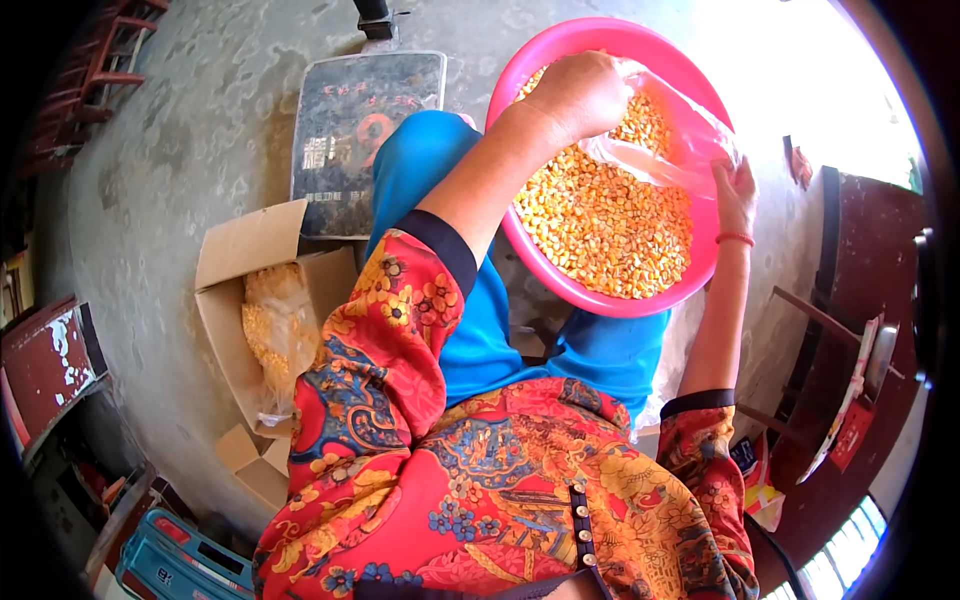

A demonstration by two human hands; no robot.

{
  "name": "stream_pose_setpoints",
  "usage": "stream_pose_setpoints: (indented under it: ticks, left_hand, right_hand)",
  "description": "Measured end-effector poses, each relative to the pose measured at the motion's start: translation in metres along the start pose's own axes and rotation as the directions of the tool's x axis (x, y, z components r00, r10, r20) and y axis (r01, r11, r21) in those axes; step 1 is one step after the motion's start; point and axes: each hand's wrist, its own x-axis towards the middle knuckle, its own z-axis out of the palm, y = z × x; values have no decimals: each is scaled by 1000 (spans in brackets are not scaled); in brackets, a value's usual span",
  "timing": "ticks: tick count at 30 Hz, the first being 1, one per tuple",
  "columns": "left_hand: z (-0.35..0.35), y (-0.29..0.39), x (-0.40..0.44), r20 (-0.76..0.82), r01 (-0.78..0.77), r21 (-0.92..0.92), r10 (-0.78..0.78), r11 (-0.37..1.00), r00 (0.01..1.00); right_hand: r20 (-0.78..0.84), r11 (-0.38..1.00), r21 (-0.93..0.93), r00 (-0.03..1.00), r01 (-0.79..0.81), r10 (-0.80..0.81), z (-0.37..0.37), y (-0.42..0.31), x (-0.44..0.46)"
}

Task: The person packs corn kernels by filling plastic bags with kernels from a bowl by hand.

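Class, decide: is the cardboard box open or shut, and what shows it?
The box is open: a flap is spread outward, and a bag of corn shows inside.

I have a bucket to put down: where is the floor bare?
There's bare floor left of the scale and cardboard box, reaching toward the red wooden furniture. It's crowded at the pink basin, where the left hand and right hand hold clear plastic over the corn.
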Motion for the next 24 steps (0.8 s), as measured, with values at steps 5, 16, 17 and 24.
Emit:
stream_pose_setpoints:
  ticks: [5,16,17,24]
  left_hand:
    - [-11,4,2,21,90,-37,-89,995,996]
    - [-28,2,0,-270,134,-18,-134,991,953]
    - [-30,2,1,-275,130,-16,-129,991,953]
    - [-49,17,0,-284,61,-385,-181,921,942]
  right_hand:
    - [347,633,546,836,-548,425,-18,-21,-17]
    - [249,455,797,903,-397,351,-58,-71,2]
    - [289,414,824,915,-388,283,-60,-76,6]
    - [273,282,916,959,-284,79,-66,-91,18]
